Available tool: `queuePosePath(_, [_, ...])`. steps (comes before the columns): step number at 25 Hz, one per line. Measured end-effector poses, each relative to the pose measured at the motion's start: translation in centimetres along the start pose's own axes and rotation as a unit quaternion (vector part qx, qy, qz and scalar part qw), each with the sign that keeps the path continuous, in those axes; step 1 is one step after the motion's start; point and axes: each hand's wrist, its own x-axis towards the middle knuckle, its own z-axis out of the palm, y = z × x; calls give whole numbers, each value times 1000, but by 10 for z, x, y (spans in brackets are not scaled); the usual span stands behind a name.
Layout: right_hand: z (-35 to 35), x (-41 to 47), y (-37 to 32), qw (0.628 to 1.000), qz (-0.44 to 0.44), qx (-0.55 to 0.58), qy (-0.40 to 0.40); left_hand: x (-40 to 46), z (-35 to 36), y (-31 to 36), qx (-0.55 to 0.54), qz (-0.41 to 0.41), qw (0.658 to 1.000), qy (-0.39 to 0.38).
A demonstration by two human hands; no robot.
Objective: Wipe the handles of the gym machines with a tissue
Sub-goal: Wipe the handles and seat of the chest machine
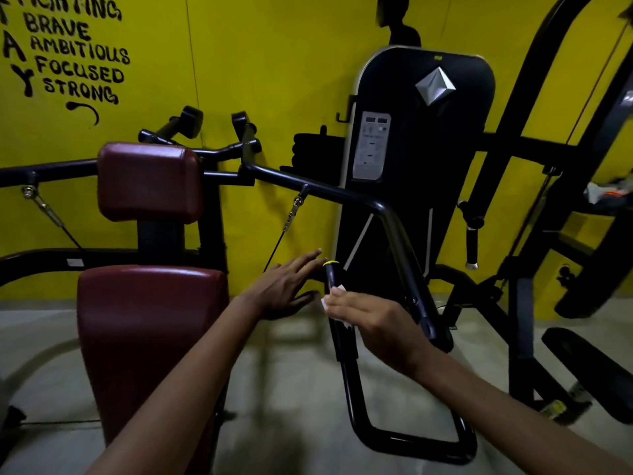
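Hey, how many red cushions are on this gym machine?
2. The upper red pad sits at the top of the machine's post; the lower red pad is directly below it, left of the left hand. None seem hidden.

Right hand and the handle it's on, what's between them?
In the head view, a white tissue lies between the right hand and the black handle.

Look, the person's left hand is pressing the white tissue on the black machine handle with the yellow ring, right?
Not quite. The head view shows the right hand pressing the white tissue on the black machine handle with the yellow ring. The left hand is open beside it, holding nothing.
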Motion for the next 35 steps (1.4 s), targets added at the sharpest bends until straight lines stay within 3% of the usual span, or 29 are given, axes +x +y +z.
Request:
queuePosePath(8, [-6, -46, -20, 997, -55, 53, -23, -1, 0, 4, 16, -16, 1000, -1])
queuePosePath(13, [-16, -4, 18, 985, 87, 126, 77, 0, 2, 5, 15, -28, 999, -3])
queuePosePath(15, [-15, 22, 34, 984, 113, 115, 77, 0, 3, 7, 9, -30, 1000, -2])
queuePosePath(19, [5, 35, 35, 997, 67, 41, -6, 0, 2, 7, 16, -29, 999, -4])
queuePosePath(24, [11, 5, 16, 998, 34, 24, 39, -1, 2, 4, 17, -20, 1000, 1])
queuePosePath(35, [3, -59, -19, 994, -31, 109, 5, -3, 0, 5, 21, -21, 1000, -2])
